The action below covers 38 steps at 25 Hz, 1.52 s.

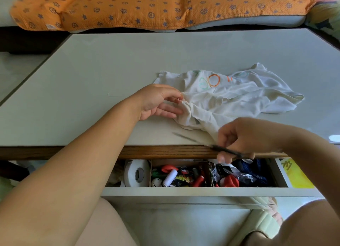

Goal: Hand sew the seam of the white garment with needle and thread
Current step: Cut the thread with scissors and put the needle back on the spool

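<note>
White cloth, the white garment [239, 98], lies crumpled on the bench [110, 65] in the head view, right of centre and well back from the far edge, with one fold trailing to the near edge.

The left hand [158, 102] rests at the garment's left end. Its thumb and forefinger pinch the thread [198, 92], which runs taut to the right across the cloth. Its other fingers lie straight beside the bunched seam. A thin sliver at the pinch may be the needle, but it is too small to be sure.

The right hand [244, 135] is blurred over the near edge, fingers curled round a dark slim tool [227, 151], likely scissors.

With thread already through the cloth and a cutting tool in hand, stitching looks under way or close to a tie-off. How much of the seam is closed cannot be told from here, and cutting the thread appears to be left.

The left and far parts of the bench give open room. The near side is tighter: the open drawer [193, 191] juts out below the bench edge, packed with a tape roll [136, 174] and a white spool [170, 177]. The trailing fold could slip into it.
</note>
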Tool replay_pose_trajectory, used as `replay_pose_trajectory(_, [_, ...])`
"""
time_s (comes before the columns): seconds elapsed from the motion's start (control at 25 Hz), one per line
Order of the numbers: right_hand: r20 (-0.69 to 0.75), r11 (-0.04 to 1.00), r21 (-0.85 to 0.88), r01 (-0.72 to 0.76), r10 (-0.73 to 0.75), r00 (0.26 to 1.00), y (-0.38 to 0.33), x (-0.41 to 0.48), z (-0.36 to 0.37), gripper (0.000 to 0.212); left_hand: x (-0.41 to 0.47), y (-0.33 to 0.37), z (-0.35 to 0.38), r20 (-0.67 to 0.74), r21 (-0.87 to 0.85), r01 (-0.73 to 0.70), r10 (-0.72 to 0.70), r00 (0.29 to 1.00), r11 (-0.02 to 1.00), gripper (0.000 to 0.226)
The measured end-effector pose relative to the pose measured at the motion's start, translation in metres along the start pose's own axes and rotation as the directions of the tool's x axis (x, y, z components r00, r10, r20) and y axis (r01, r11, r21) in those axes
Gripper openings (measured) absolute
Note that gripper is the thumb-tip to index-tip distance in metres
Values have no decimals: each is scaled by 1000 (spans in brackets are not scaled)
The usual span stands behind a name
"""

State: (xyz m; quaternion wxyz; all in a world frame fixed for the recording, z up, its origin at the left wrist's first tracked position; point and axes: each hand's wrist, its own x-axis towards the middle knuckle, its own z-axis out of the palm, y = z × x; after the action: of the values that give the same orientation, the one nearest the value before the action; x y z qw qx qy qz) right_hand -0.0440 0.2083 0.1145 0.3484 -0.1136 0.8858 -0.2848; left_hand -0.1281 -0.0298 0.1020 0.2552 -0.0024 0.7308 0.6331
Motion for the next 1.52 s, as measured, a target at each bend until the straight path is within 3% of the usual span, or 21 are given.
replay_pose_trajectory(0.04, [129, 1000, -16, -25, 27, 991, 1, 2, 9, 28, -1, -1, 0, -9, 9, -15, 15, 1000, 1000, 9])
replay_pose_trajectory(0.12, [253, 999, -44, -28, 39, 967, 7, 6, 27, 31, -3, -4, 1, -12, 18, -34, 34, 999, 999, 9])
replay_pose_trajectory(0.24, [224, 998, -55, -1, 14, 974, 10, 7, 40, 22, -7, -8, 0, -14, 16, -36, 36, 999, 999, 11])
replay_pose_trajectory(0.4, [207, 994, -113, 0, 24, 978, 14, 9, 52, 24, -12, -14, 0, -33, 4, -38, 38, 999, 999, 11])
replay_pose_trajectory(0.68, [208, 994, 18, -105, 99, 973, 32, 21, 77, 15, -22, -19, 3, -79, -8, -88, 87, 993, 996, 8])
replay_pose_trajectory(0.8, [115, 980, -121, -157, 171, 979, 44, 37, 107, 15, -26, -18, 4, -99, 25, -115, 117, 988, 993, 7])
replay_pose_trajectory(0.92, [31, 905, -416, -95, 118, 993, 47, 55, 129, 19, -33, -20, 1, -112, 51, -144, 149, 982, 988, 8])
replay_pose_trajectory(1.04, [96, 846, -529, -71, 142, 985, 34, 58, 137, 20, -36, -24, -2, -100, 77, -149, 156, 983, 986, 8])
replay_pose_trajectory(1.12, [117, 808, -584, -79, 181, 976, 22, 57, 136, 10, -37, -25, -3, -103, 91, -151, 160, 982, 984, 8])
replay_pose_trajectory(1.16, [62, 777, -625, -78, 148, 987, 15, 59, 137, 10, -37, -25, -4, -107, 94, -151, 161, 981, 984, 8])
replay_pose_trajectory(1.24, [-29, 736, -676, 29, -65, 997, 0, 67, 149, 17, -37, -24, -3, -112, 96, -148, 159, 981, 984, 8])
replay_pose_trajectory(1.32, [85, 704, -677, 214, -214, 973, -11, 78, 166, 21, -37, -24, -1, -107, 98, -141, 152, 983, 985, 8])
replay_pose_trajectory(1.4, [185, 671, -694, 263, -187, 965, -18, 90, 177, 26, -37, -24, 0, -99, 110, -136, 147, 984, 985, 7])
replay_pose_trajectory(1.52, [197, 654, -712, 256, -164, 967, -19, 100, 180, 25, -38, -25, -1, -98, 111, -134, 145, 984, 985, 7])
